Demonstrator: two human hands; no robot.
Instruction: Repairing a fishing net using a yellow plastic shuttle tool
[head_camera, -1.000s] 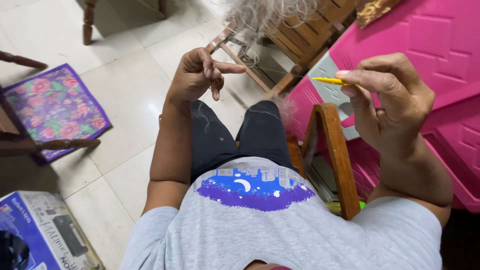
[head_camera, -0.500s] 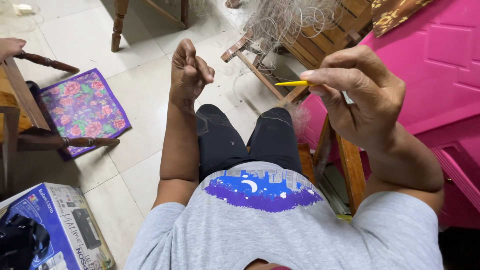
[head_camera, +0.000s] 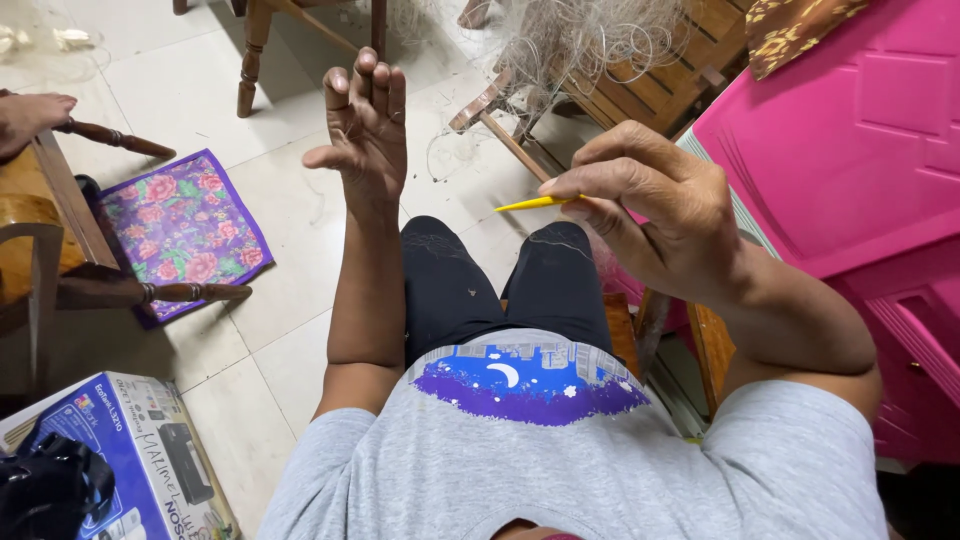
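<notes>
My right hand (head_camera: 655, 205) is raised over my right knee and pinches a thin yellow pointed tool (head_camera: 528, 203), whose tip points left. My left hand (head_camera: 365, 125) is lifted in front of me, palm towards the right, fingers upright and slightly apart, holding nothing that I can make out. A tangle of pale fine netting (head_camera: 580, 40) hangs on a wooden frame (head_camera: 640, 95) beyond my knees; whether a strand runs to my hands I cannot tell. I sit in dark trousers and a grey printed shirt.
A pink plastic cabinet (head_camera: 850, 150) stands at my right. A floral purple mat (head_camera: 180, 225) lies on the tiled floor by a wooden chair (head_camera: 60, 250) at left, with another person's hand (head_camera: 30, 110) on it. A printer box (head_camera: 140, 460) sits at bottom left.
My left hand has opened from a curled pinch and risen. My right hand with the yellow tool has shifted left, towards the middle.
</notes>
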